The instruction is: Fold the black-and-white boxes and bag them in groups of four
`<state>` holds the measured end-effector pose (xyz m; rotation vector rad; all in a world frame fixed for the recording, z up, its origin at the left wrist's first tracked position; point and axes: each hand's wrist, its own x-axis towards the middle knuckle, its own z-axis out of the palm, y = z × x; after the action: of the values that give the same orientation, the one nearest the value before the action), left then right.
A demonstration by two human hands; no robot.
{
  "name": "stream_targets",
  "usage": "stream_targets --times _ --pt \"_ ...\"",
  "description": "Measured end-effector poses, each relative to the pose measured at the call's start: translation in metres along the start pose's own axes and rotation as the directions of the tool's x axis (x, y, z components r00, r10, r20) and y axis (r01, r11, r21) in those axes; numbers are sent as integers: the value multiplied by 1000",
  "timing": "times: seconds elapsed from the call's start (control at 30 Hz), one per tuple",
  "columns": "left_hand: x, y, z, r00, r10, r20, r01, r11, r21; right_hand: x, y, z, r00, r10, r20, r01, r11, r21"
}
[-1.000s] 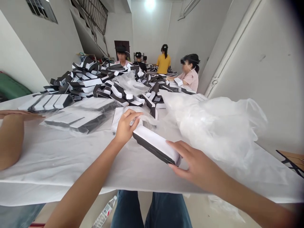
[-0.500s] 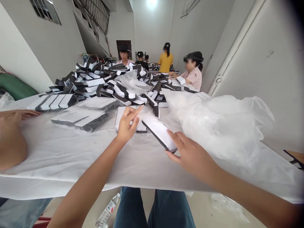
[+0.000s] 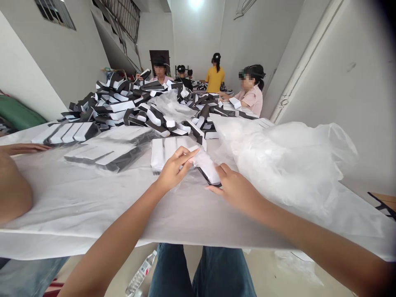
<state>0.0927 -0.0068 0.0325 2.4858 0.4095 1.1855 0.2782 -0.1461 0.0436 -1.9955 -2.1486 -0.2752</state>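
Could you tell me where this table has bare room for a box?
Bare sheet runs along the near edge, from the co-worker's arm to the left hand on the held box. Crowded beyond: wrapped boxes, box pile; plastic heap right.

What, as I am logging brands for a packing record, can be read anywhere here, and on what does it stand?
No text here can be quoted.
Bottle under the table: its label is printed, but too small and blurred to read.
Box between the left hand and right hand: white top, black sides, no print visible.
Pile of boxes: no print visible.
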Motion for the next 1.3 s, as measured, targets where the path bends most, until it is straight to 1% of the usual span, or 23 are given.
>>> stream_targets --times 0.1,0.17,0.23,0.3,0.37,0.5,0.6,0.67,0.73,0.8,0.9,0.93,0.97,1.0,1.07,1.1,1.13,1.23,1.3 --pt "0 0 0 1000 -5 30 6 1000 -17 3 -1 0 999 -1 -38 5 995 98" --pt "0 1 -2 1000 6 19 -6 1000 -30 3 -3 0 998 -1 -62 11 987 162" --pt "1 4 -5 1000 22 -12 -22 999 -47 2 -4 1 998 6 -61 7 979 206" --pt "1 6 -7 999 34 -18 -35 998 -55 3 -4 4 999 13 -41 -4 978 209" --pt "0 8 -7 999 43 16 -43 998 -41 6 -2 9 999 28 -21 -23 983 180" --pt "-2 10 -1 987 59 147 -64 998 27 17 4 20 999 45 -24 -42 993 112" --pt "-2 11 4 970 98 222 -116 991 73 24 5 30 999 16 -30 -12 992 122" --pt "-2 14 5 964 147 224 -180 974 135 27 5 35 999 -9 -49 17 984 175" --pt "-4 20 9 954 222 203 -267 936 230 29 5 39 996 -23 -88 45 967 250" --pt "-9 29 16 917 327 228 -385 874 297 29 7 41 993 -17 -121 55 945 323" --pt "-17 43 36 805 473 358 -576 769 277 28 10 42 990 38 -136 14 932 363" --pt "-19 46 43 783 485 390 -602 748 278 28 12 43 989 44 -138 8 934 358" --pt "-21 48 49 788 456 414 -589 753 293 27 13 43 990 34 -138 15 939 344" --pt "-21 48 53 812 401 425 -550 770 325 27 15 44 991 14 -132 30 945 325" --pt "-21 46 58 876 235 421 -413 816 405 26 18 46 994 -25 -104 54 958 280" --pt "-21 44 58 900 153 409 -340 833 436 26 20 48 995 -28 -93 51 964 261" --pt "-21 42 57 914 82 398 -274 847 456 27 22 49 996 -22 -92 45 967 252" --pt "-21 39 55 920 -64 388 -141 868 477 30 30 55 993 15 -116 18 960 279" --pt "-22 39 57 918 -142 369 -72 859 507 32 36 58 994 38 -106 -2 948 318"
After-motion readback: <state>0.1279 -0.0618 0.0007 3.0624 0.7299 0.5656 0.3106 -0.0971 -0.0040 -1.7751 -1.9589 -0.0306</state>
